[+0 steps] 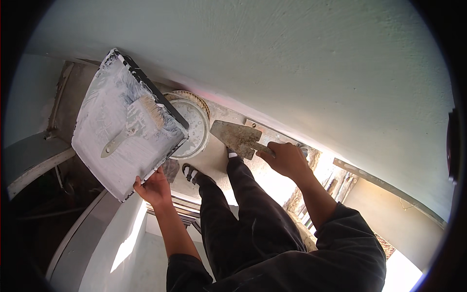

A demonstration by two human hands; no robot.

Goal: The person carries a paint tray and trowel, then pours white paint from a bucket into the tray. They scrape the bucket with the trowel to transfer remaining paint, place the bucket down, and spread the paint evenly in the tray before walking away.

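My left hand (154,187) grips the lower right edge of a paint tray (99,126), which is coated in whitish paint. A paintbrush (116,143) with pale bristles and a light handle lies on the tray. My right hand (287,160) is closed round the handle of a trowel (233,136), whose flat blade is stained and crusty. The blade is right of the tray, over the area by my feet. A round, paint-spattered bucket (192,125) stands behind the tray's right edge, partly hidden by it.
A pale painted wall (316,58) runs across the top and right. At the left are a ledge (34,170) and a dark recess beneath it. My sandalled feet stand on a dusty floor (214,165). Bright gaps and rough edges (343,182) show below my right arm.
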